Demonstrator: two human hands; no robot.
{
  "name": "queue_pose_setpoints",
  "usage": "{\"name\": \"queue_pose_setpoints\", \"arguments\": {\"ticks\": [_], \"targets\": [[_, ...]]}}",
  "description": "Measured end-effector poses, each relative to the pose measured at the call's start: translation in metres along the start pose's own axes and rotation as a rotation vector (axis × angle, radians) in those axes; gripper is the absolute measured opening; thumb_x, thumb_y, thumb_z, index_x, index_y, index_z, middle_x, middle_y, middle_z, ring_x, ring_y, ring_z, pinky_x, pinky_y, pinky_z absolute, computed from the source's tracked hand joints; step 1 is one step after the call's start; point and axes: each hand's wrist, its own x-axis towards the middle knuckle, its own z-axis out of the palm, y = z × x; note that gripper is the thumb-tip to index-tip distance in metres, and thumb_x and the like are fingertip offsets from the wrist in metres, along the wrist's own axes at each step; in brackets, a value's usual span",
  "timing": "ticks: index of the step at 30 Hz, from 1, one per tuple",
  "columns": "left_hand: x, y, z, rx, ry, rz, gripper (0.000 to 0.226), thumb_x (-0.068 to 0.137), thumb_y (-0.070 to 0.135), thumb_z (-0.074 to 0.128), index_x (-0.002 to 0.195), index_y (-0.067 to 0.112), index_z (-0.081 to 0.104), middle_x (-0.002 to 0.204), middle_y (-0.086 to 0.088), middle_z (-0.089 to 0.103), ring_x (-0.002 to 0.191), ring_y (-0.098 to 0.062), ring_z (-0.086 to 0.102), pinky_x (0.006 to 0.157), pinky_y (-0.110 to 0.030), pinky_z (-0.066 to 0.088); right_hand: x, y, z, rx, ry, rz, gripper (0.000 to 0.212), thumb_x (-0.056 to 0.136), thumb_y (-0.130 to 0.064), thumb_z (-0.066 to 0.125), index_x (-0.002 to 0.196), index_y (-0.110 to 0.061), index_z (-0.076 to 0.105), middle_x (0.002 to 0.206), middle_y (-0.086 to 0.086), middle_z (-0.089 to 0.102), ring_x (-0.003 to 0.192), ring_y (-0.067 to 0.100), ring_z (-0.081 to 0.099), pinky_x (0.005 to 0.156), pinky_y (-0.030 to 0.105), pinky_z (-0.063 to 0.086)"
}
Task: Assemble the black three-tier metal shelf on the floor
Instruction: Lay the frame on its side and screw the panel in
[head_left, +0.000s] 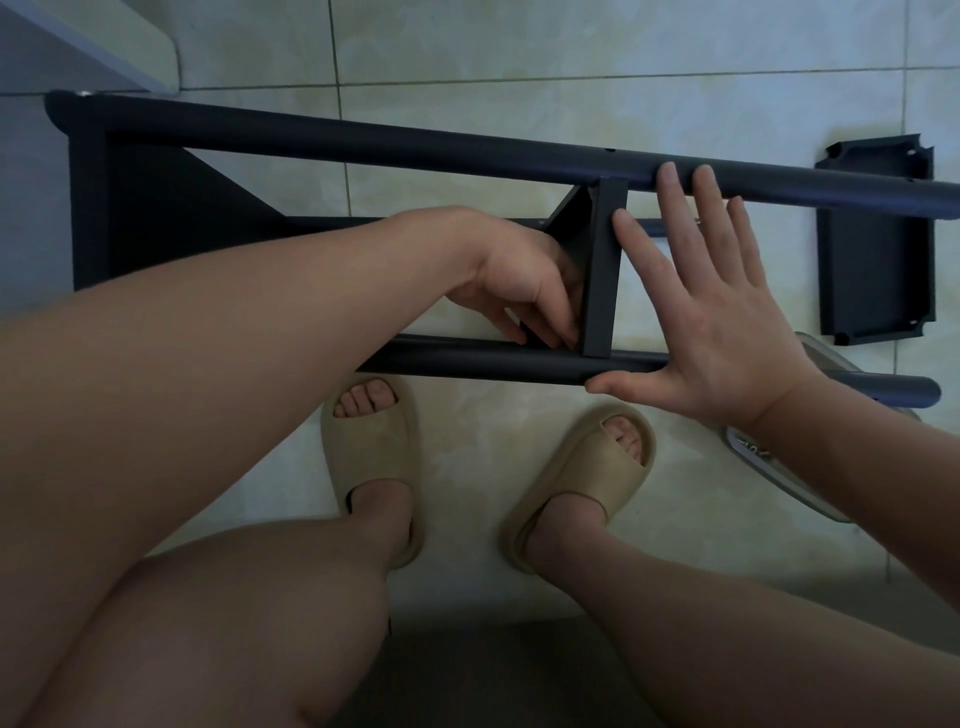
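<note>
Shelf (156, 218) comes first. It lies on its side on the tiled floor (519, 52) under both hands, and the main risk is with it. The frame looks only part built, so it could twist or roll if the bracing lets go, and the middle tier (602, 270) could slip out of line with its holes. The likely cause would be the right hand (711, 322) lifting. That hand is spread flat, with its fingertips on the far pole (363, 140) and its thumb on the near pole (467, 361). A small fastener, if there is one, could also drop from the left hand (524, 280). Its fingers curl down into the corner where the middle tier meets the near pole, and I cannot tell whether they pinch anything. The shelf is matte black metal with round poles. One flat tier is fixed at the end, well left of the left hand, and another sits between the hands. A third tier (872, 249) lies loose on the floor to the right of the right hand, not yet fitted.
</note>
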Motion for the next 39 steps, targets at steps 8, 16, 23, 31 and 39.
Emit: {"name": "queue_pose_setpoints", "arguments": {"ticks": [8,16,23,31,39], "targets": [[-0.019,0.011,-0.006,0.315,0.271,-0.13,0.028,0.089,0.028,0.07,0.117,0.033,0.069,0.122,0.01,0.067,0.12,-0.015,0.057,0.108,-0.048,0.039,-0.001,-0.001,-0.002,-0.019,-0.014,-0.006,0.116,0.082,-0.094,0.028,0.163,-0.013,0.012,0.168,0.023,-0.001,0.154,0.045,-0.004,0.124,0.062,0.003],[-0.085,0.025,0.013,0.521,0.385,-0.279,0.039,0.097,0.065,0.042,0.107,0.036,0.067,0.108,0.014,0.07,0.11,-0.017,0.063,0.103,-0.047,0.045,0.003,-0.01,-0.019,-0.051,-0.183,0.052,0.119,0.073,-0.097,0.008,0.163,-0.019,-0.004,0.168,0.015,-0.018,0.154,0.037,-0.018,0.123,0.061,-0.004],[-0.111,0.013,0.067,0.872,0.454,-0.372,0.045,0.092,0.051,0.065,0.122,0.017,0.065,0.118,0.0,0.063,0.108,-0.024,0.059,0.093,-0.038,0.047,0.011,-0.026,-0.046,-0.107,-0.294,0.132,0.118,0.069,-0.098,0.015,0.161,-0.028,-0.008,0.169,0.007,-0.016,0.156,0.028,-0.012,0.124,0.058,-0.008],[-0.131,0.016,0.086,0.782,0.846,-0.242,0.036,0.094,0.005,0.048,0.125,0.017,0.061,0.118,-0.009,0.061,0.107,-0.03,0.059,0.092,-0.04,0.047,-0.024,-0.029,-0.075,0.014,-0.418,0.342,0.089,0.095,-0.067,0.05,0.162,-0.031,0.004,0.17,0.001,0.009,0.156,0.027,0.01,0.123,0.057,0.008],[-0.119,-0.002,0.072,0.726,1.152,-0.135,0.038,0.093,0.0,0.043,0.115,0.028,0.055,0.106,0.0,0.056,0.1,-0.026,0.046,0.1,-0.052,0.033,-0.025,-0.025,-0.066,-0.024,-0.185,0.412,0.09,0.096,-0.064,0.048,0.159,-0.037,-0.009,0.169,0.0,-0.015,0.156,0.03,-0.012,0.121,0.063,0.0]]}}
